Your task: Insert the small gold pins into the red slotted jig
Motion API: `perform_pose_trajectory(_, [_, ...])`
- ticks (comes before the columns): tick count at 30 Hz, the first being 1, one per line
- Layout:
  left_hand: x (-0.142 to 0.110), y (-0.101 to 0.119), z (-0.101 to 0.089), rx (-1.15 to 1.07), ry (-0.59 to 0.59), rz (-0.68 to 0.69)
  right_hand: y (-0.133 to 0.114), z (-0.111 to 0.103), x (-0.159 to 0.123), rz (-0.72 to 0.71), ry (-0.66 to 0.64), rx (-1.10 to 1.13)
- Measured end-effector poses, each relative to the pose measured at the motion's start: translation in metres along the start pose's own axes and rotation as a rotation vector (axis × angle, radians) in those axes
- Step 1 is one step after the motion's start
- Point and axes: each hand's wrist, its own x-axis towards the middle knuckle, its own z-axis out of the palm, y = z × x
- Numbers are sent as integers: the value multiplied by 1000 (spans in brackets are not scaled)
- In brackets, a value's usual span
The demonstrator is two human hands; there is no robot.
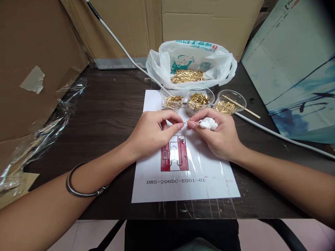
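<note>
My left hand (153, 134) and my right hand (218, 134) meet fingertip to fingertip above a white printed sheet (183, 181). Between thumb and forefinger of both hands is a tiny gold pin (185, 122). My right hand also cups a white wad of cloth or tissue (208, 123) in its fingers. A metal bangle (78, 190) circles my left wrist. Just beyond my hands stand three clear plastic cups (200, 101) holding several gold pins each.
A white plastic bag (191, 64) with more gold pins lies behind the cups. A thin wooden stick (242, 107) rests in the right cup. A white cable (274, 134) crosses the dark table. Cardboard boxes (34, 66) and crumpled clear film (44, 129) stand left.
</note>
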Motion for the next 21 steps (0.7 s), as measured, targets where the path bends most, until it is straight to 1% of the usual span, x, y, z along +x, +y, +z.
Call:
perform_pose_trajectory(4, [-1,-1,0,-9,13,14,-1,1,0,17,22,-25])
perform_pose_trajectory(10, [-1,-1,1,-10,69,78,-2,0,1,46,-4,-20])
perform_pose_trajectory(21, [-1,0,1,-4,68,71,-5,1,1,47,-5,0])
